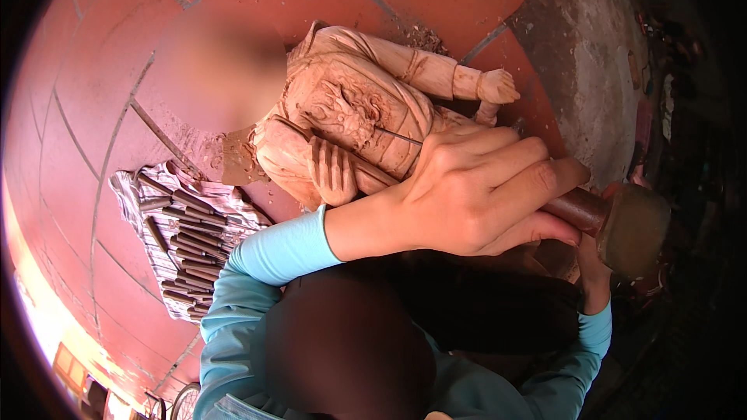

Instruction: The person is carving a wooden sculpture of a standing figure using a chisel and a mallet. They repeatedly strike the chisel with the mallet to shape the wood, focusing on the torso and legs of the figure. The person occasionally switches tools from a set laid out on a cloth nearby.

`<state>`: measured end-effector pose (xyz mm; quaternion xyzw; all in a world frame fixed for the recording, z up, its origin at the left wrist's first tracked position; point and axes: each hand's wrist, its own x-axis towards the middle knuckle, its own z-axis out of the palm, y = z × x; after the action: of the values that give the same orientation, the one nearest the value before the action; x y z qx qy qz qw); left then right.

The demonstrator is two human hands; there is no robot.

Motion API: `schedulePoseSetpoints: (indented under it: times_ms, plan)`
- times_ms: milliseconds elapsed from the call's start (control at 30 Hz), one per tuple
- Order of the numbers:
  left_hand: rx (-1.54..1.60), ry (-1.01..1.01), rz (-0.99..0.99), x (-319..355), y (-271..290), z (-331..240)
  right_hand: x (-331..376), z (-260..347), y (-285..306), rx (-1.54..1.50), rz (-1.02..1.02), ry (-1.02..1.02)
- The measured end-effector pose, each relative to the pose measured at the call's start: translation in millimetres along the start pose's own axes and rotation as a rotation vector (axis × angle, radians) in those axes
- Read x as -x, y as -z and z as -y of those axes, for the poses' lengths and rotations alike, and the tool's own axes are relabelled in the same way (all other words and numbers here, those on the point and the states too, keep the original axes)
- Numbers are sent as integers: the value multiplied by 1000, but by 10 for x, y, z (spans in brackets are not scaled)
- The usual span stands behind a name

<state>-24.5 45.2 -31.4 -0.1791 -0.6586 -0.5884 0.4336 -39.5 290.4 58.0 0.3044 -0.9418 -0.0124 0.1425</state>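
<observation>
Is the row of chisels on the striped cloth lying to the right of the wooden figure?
No, the chisels lie on the striped cloth to the left of the wooden figure, on the red tiled floor.

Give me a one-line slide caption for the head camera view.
Left hand steadies a chisel against a wooden figure carving; right hand grips a mallet.

The wooden figure (350,109) has its head blurred out. The left hand (475,194) covers the chisel's middle. The right hand (591,264) is mostly hidden behind the mallet (634,225).
</observation>
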Motion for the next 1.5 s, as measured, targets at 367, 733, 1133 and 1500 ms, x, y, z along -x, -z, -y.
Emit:
schedulePoseSetpoints:
  times_ms: [367,733,1133,1500]
  plan:
    - [4,-131,55,77,113,-27,-118,161,-45,-299,-254,143]
    - [88,-131,44,46,177,71,-37,163,36,-162,-248,50]
    - [-22,-255,74,118,-1,-75,44,90,87,-254,-129,-24]
    - [-49,-208,82,101,43,-6,-72,116,161,-78,55,91]
